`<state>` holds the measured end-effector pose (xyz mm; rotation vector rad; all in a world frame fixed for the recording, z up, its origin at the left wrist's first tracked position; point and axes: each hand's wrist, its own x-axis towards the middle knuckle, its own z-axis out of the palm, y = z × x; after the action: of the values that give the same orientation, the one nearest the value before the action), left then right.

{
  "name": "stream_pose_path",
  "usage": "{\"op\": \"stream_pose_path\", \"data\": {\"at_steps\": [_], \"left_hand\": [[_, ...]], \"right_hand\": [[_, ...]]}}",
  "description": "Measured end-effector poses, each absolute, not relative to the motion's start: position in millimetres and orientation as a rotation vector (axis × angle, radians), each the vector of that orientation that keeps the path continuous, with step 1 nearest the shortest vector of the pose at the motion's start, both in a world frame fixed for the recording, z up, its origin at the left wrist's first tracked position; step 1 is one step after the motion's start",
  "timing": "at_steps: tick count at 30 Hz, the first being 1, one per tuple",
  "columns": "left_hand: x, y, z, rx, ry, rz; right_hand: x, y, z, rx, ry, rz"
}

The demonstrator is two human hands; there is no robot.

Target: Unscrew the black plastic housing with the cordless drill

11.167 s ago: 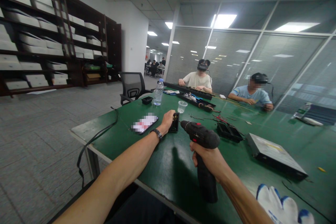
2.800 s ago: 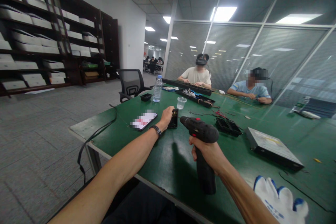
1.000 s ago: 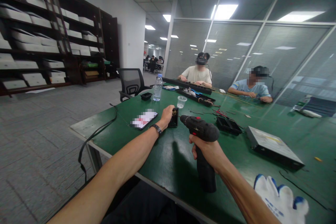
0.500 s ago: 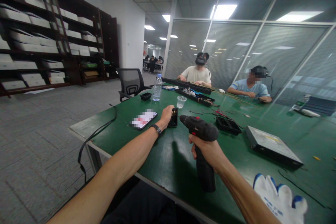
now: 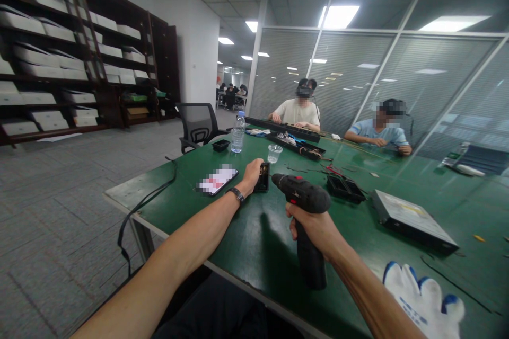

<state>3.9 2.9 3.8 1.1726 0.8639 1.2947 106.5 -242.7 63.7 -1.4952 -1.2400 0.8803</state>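
Observation:
My right hand [image 5: 310,228] is wrapped round the grip of a black cordless drill [image 5: 304,193], which has small red parts. The drill's chuck points left, towards a small black tray [image 5: 262,184] with brass-coloured bits inside. My left hand [image 5: 252,175] is closed at the left edge of that tray; its fingertips are partly hidden, but they appear to grip the tray's side. A gap separates the drill's front end from the tray. Left of my wrist lies a phone [image 5: 218,180] with a blurred screen.
Beyond my hands stand a clear plastic cup [image 5: 274,153] and a water bottle [image 5: 237,133]. To the right are black trays [image 5: 345,188], a flat metal drive [image 5: 413,220] and a white-blue glove [image 5: 423,296]. Two people [image 5: 298,111] sit across the green table [image 5: 238,243].
My hands, the drill and the tray look the same as before. Across the table, the person in blue has shifted their hands slightly.

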Motion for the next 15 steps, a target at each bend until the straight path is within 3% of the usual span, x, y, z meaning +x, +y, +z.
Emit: {"op": "stream_pose_path", "data": {"at_steps": [15], "left_hand": [[3.3, 3.5, 3.8, 1.151, 0.861, 1.266]], "right_hand": [[106.3, -243.1, 65.7, -1.509, -1.252, 0.873]]}}
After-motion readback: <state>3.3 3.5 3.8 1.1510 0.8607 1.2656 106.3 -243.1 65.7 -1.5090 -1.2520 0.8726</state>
